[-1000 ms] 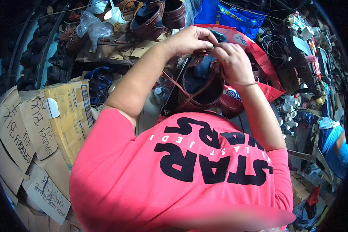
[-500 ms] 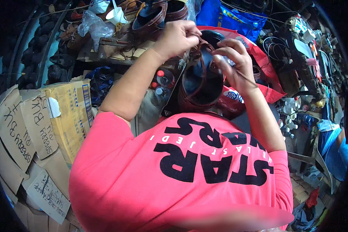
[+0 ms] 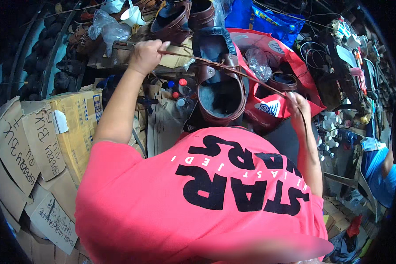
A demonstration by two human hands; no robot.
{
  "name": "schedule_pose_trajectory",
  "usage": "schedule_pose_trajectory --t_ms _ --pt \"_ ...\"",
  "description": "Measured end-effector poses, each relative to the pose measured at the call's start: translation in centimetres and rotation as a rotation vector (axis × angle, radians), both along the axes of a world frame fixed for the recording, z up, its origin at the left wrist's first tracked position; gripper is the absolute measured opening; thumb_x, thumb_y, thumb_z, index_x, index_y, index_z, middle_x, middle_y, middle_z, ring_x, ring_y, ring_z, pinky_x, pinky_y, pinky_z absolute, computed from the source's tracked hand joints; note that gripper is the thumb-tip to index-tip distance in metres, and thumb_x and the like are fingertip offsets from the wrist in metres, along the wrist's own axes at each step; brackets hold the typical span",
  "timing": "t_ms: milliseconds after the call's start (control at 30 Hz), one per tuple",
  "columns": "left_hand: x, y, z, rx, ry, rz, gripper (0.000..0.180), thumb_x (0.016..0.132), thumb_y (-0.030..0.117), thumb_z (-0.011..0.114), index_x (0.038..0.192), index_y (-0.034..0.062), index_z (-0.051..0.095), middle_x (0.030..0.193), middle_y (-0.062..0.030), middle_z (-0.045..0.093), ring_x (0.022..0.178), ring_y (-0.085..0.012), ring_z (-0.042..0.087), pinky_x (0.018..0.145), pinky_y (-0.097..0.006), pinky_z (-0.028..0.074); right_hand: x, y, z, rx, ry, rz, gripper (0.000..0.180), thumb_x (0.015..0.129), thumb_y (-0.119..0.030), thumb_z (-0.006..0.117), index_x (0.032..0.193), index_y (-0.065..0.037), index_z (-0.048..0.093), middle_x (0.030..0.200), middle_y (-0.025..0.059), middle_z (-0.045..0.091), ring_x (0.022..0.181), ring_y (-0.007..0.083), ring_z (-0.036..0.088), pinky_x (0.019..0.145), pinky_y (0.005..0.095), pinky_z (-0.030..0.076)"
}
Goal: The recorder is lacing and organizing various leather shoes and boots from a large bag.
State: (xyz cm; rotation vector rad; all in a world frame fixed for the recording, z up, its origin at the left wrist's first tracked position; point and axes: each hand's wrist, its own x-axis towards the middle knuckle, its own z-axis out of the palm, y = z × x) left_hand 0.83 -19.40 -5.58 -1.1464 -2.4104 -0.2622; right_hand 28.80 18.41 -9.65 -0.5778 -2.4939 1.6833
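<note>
Hands, left hand (image 3: 146,56) and right hand (image 3: 298,105), grip lace (image 3: 246,77) of brown shoe (image 3: 219,90) near yellow carton (image 3: 77,121).

brown shoe (image 3: 220,88), red bag (image 3: 268,105)

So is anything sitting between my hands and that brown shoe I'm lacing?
Nothing visible. The left hand and the right hand each grip an end of the brown lace, which runs taut and unobstructed to the brown shoe between them.
</note>
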Motion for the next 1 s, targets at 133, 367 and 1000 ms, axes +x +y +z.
schedule_pose_trajectory --t_ms 133,367,1000 --pt "1.9 -0.1 -1.6 -0.015 -0.369 0.072 0.021 0.078 0.022 0.065 0.075 0.0038 0.055 0.078 -0.0172 0.061 0.079 -0.0365 0.059 0.070 -0.046 0.047 0.1 0.0 -0.1 -0.262 -0.141 0.085 0.033 0.096 -0.035 0.050 0.083 -0.005 0.059 0.072 -0.0040 0.051 0.067 0.0075 0.045 0.061 0.0235 0.038" --pt "6.3 4.6 0.3 0.188 -0.432 -0.131 0.067 0.070 0.035 0.076 0.126 0.0100 0.048 0.124 -0.0125 0.050 0.119 -0.0318 0.046 0.101 -0.040 0.036 0.4 0.8 7.1 -0.034 -0.858 0.657 0.041 0.076 -0.037 0.074 0.092 0.001 0.069 0.080 0.0080 0.067 0.079 0.0167 0.062 0.070 0.0302 0.049" --pt "6.6 10.2 0.3 0.070 -0.923 -0.023 0.064 0.069 0.050 0.074 0.108 0.0033 0.053 0.092 -0.0201 0.065 0.088 -0.0333 0.064 0.079 -0.038 0.050 -6.8 -3.3 8.0 -0.286 0.166 0.309 0.032 0.096 -0.030 0.050 0.106 -0.001 0.059 0.095 0.0019 0.059 0.089 0.0095 0.052 0.082 0.0252 0.042"
